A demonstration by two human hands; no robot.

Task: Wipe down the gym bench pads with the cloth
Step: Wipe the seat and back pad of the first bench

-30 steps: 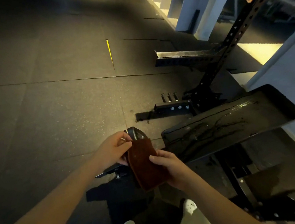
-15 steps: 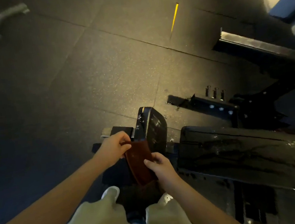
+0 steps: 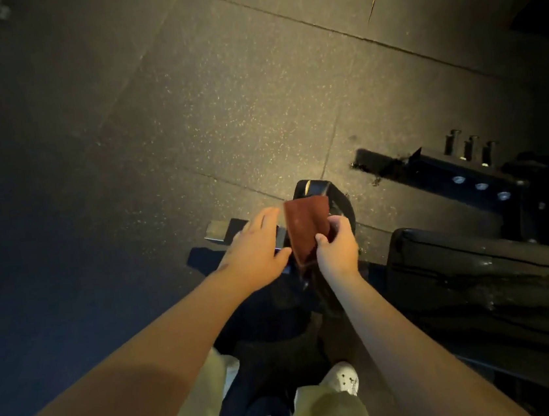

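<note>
Right hand point(image 3: 336, 252) tight around brown cloth point(image 3: 308, 228); left hand point(image 3: 253, 247) flat, fingers straight, just beside it.

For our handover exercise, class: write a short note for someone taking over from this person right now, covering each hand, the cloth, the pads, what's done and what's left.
Right hand: grips the brown cloth, held up in front of the small pad.
Left hand: open, fingers straight, beside the cloth.
Long pad: to the right, streaked and glossy; cannot tell whether it has been wiped.
Done: cloth in hand.
Left: wipe both pads.
</note>
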